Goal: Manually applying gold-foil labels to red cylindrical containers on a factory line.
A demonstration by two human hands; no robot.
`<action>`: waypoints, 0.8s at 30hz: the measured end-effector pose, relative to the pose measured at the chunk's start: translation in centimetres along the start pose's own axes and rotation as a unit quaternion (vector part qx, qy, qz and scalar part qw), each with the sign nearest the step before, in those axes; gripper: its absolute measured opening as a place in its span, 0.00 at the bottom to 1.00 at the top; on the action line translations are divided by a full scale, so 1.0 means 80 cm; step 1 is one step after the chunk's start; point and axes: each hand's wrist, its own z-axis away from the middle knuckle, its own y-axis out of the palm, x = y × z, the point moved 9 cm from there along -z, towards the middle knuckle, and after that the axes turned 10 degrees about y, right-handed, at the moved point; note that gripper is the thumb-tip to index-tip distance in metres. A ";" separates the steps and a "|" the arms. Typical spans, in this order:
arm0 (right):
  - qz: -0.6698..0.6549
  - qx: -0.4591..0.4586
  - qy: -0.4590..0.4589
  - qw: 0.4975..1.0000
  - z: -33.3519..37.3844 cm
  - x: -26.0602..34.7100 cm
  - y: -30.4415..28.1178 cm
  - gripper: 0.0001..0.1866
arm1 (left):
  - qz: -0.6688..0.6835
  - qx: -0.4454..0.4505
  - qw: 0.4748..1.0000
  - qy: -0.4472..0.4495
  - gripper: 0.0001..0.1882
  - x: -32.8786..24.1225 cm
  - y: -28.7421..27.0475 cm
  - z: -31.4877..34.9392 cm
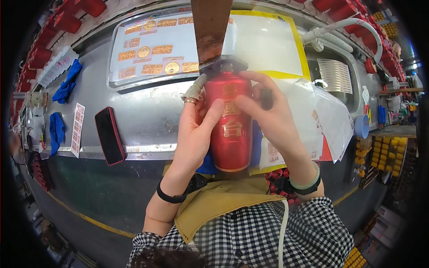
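A red bottle (230, 149) with gold characters down its front is held between my two hands, its neck end pointing away from me. My left hand (196, 125) is closed around its left side, the thumb on the front. A pale wrap and a ring show on its fingers. My right hand (270, 111) grips the right side, thumb on the front and index finger by the shoulder. A small dark piece (267, 99) shows among the right fingers; its kind cannot be made out. The bottle's neck meets a dark bracket (221, 62) beneath a brown upright post (211, 27).
A metal tray (112, 67) bearing gold label stickers stands at far left. On the steel bench (152, 105) lie a phone (109, 136), a label strip (77, 129) and blue cloths (68, 85). Yellow-edged sheets (268, 42) and a white hose pipe (344, 23) are at far right.
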 end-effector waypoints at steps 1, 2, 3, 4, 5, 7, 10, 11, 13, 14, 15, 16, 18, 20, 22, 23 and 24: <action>-0.002 0.002 0.002 1.000 0.000 0.000 0.000 0.27 | -0.002 -0.001 1.000 -0.003 0.33 0.001 0.000 0.000; -0.004 0.004 0.004 1.000 0.000 0.001 0.001 0.27 | -0.005 -0.002 1.000 -0.006 0.33 0.001 -0.001 0.000; -0.004 0.005 0.004 1.000 -0.002 0.003 0.001 0.27 | -0.005 -0.003 1.000 -0.005 0.33 0.000 -0.002 0.001; 0.009 0.004 0.009 1.000 -0.006 0.005 0.001 0.27 | -0.005 -0.005 1.000 -0.007 0.33 -0.001 -0.003 0.001; 0.023 0.001 0.015 1.000 -0.008 0.008 0.001 0.27 | -0.004 -0.005 1.000 -0.009 0.33 -0.002 -0.003 0.000; 0.050 -0.007 0.004 0.999 -0.010 0.014 0.006 0.25 | -0.001 -0.006 1.000 -0.011 0.33 -0.003 -0.003 -0.001; 0.009 -0.011 -0.026 1.000 -0.012 0.015 0.007 0.22 | 0.005 -0.004 1.000 -0.021 0.32 -0.004 -0.003 -0.001; 0.024 -0.012 -0.016 1.000 -0.011 0.016 0.007 0.21 | 0.008 -0.004 1.000 -0.028 0.32 -0.003 -0.003 -0.001; 0.039 -0.013 -0.005 0.999 -0.011 0.014 0.005 0.21 | 0.008 -0.005 1.000 -0.029 0.32 -0.003 -0.004 -0.001; 0.045 -0.011 -0.010 0.999 -0.010 0.013 0.004 0.21 | 0.009 -0.004 0.999 -0.031 0.32 -0.003 -0.003 -0.002; 0.051 -0.009 -0.014 0.999 -0.010 0.013 0.004 0.21 | 0.009 -0.002 0.999 -0.032 0.32 -0.005 -0.002 -0.002; 0.050 -0.012 -0.014 0.999 -0.009 0.014 0.001 0.21 | 0.008 -0.003 0.999 -0.038 0.32 -0.006 -0.002 -0.003; 0.042 0.002 -0.030 0.999 -0.005 0.021 0.001 0.20 | 0.006 -0.002 0.999 -0.045 0.32 -0.006 0.000 -0.002; 0.016 0.007 -0.008 1.000 0.001 0.016 -0.006 0.21 | 0.014 -0.012 0.999 -0.043 0.32 -0.006 0.000 -0.001; -0.012 0.011 0.014 1.000 0.007 0.005 -0.012 0.21 | 0.007 -0.007 0.999 -0.044 0.32 -0.010 0.001 0.005; -0.025 0.016 0.025 0.999 0.010 -0.006 -0.014 0.23 | 0.001 -0.005 0.999 -0.044 0.32 -0.012 0.001 0.009; -0.038 0.021 0.035 0.998 0.013 -0.013 -0.015 0.25 | -0.001 -0.001 0.999 -0.047 0.32 -0.011 0.001 0.013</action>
